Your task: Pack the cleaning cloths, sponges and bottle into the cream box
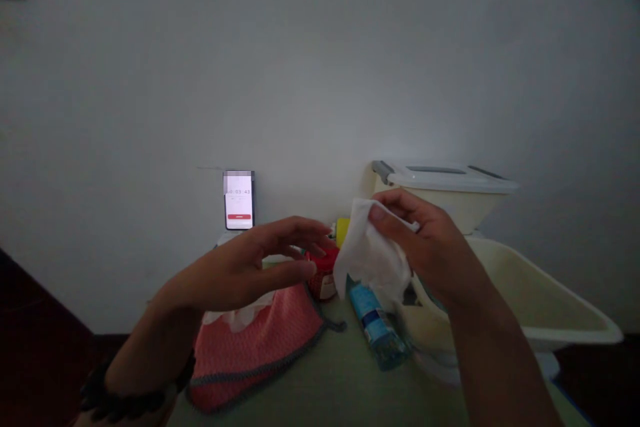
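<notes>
My right hand (425,240) pinches the top of a thin white cloth or wipe (367,253), which hangs down in loose folds. Facing it from the left, my left hand (260,260) has its fingers and thumb apart with nothing between them. Just past my left fingertips stands a red jar (323,277) with a label, partly hidden by that hand. A blue bottle (377,327) lies on its side below the white cloth. Under my left wrist a pink towel with grey edging (260,340) is spread out, with some white material (240,317) on top of it.
A cream basin (545,293) sits to the right, and behind it a cream box with a pale lid (450,177) stands by the wall. A phone showing a timer (239,200) leans upright at the back left. Something yellow (343,231) shows behind the red jar. The tabletop (335,380) is green.
</notes>
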A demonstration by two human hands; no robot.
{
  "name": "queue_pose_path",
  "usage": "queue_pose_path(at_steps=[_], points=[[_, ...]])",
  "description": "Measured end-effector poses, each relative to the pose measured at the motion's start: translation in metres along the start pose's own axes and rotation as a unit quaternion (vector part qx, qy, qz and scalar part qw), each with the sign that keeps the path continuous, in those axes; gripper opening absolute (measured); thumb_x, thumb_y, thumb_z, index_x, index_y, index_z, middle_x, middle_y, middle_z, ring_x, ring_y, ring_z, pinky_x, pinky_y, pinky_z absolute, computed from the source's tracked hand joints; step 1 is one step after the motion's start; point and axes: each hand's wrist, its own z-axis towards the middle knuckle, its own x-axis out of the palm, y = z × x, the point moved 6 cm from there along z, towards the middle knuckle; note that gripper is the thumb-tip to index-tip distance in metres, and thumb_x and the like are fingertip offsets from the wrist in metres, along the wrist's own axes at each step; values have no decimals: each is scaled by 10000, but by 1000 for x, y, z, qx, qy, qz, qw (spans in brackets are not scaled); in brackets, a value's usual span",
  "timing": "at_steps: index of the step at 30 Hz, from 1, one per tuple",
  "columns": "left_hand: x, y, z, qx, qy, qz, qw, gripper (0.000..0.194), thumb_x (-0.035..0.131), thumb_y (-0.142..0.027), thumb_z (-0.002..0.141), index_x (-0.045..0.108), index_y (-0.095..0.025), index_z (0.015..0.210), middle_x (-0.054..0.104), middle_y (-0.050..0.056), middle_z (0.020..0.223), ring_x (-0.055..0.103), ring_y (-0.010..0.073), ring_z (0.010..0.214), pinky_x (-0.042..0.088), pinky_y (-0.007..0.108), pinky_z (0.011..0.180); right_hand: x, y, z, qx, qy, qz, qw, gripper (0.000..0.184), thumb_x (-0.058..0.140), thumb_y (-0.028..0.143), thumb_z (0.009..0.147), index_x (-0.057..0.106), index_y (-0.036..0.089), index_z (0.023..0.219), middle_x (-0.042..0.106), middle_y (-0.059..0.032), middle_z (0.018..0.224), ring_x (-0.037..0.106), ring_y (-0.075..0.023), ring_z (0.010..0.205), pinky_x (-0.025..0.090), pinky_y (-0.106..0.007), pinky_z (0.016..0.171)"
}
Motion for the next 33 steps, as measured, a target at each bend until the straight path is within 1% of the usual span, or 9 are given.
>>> queue_pose_path(at_steps=[4, 7, 10, 14, 17, 20, 23, 27, 33], points=[[6, -6, 2, 19, -31, 45, 998, 287, 580, -241, 829, 587, -226, 1116, 655, 62, 1075, 615, 194, 965, 494, 307, 849, 17, 1, -2, -15, 41, -36, 998, 145, 616, 358, 794, 597, 216, 815, 601, 18, 717, 511, -90, 553, 391, -189, 453], [4, -4, 6, 3, -88, 113, 990, 160, 600, -295, 817, 629, -207, 948, 669, 23, 894, 615, 157, 817, 492, 235, 720, 26, 0, -3, -10, 70, -55, 996, 162, 664, 350, 755, 591, 213, 801, 581, 33, 716, 483, -75, 546, 373, -184, 463], [-1, 0, 8, -11, -130, 152, 980, 126, 581, -316, 831, 637, -205, 853, 653, -10, 756, 591, 124, 704, 458, 191, 620, 27, -1, -3, -4, 76, -66, 995, 171, 703, 326, 719, 593, 218, 793, 566, 48, 695, 465, -63, 531, 355, -181, 461], [-7, 2, 6, -8, -148, 136, 980, 125, 591, -316, 825, 638, -206, 859, 677, -4, 787, 608, 128, 735, 471, 196, 656, 22, -3, -2, 13, 77, -56, 995, 171, 709, 317, 714, 591, 212, 781, 565, 49, 685, 437, -54, 487, 335, -190, 433], [-6, 0, 5, 2, -152, 130, 980, 136, 614, -314, 809, 635, -197, 874, 676, 4, 798, 612, 129, 728, 481, 202, 661, 25, -3, -2, 4, 94, -42, 995, 145, 701, 307, 726, 607, 212, 781, 570, 43, 694, 472, -65, 523, 362, -195, 460], [-5, -6, 4, 26, -159, 140, 977, 116, 630, -286, 800, 640, -195, 872, 677, 3, 799, 617, 124, 736, 482, 199, 676, 30, 4, -5, -45, 105, -67, 991, 99, 685, 282, 748, 627, 214, 790, 588, 29, 739, 519, -89, 610, 400, -215, 526], [-7, -12, 1, 58, -169, 179, 967, 100, 654, -248, 784, 640, -199, 870, 678, -6, 793, 618, 116, 730, 481, 194, 676, 30, 16, -9, -124, 91, -116, 981, 58, 669, 234, 771, 628, 208, 801, 599, 19, 772, 547, -107, 710, 423, -232, 616], [-12, -19, -7, 93, -173, 257, 946, 105, 666, -201, 774, 627, -205, 872, 674, -24, 799, 616, 102, 711, 485, 193, 675, 24, 31, -15, -208, 61, -169, 961, 94, 683, 204, 761, 595, 194, 792, 571, 20, 761, 527, -102, 689, 415, -238, 606], [-11, -30, -11, 150, -147, 287, 935, 88, 619, -150, 811, 629, -196, 885, 673, -22, 822, 620, 86, 727, 487, 176, 671, 22, 38, -18, -258, 59, -206, 942, 137, 696, 218, 755, 567, 182, 783, 536, 4, 813, 525, -100, 719, 426, -235, 610]])
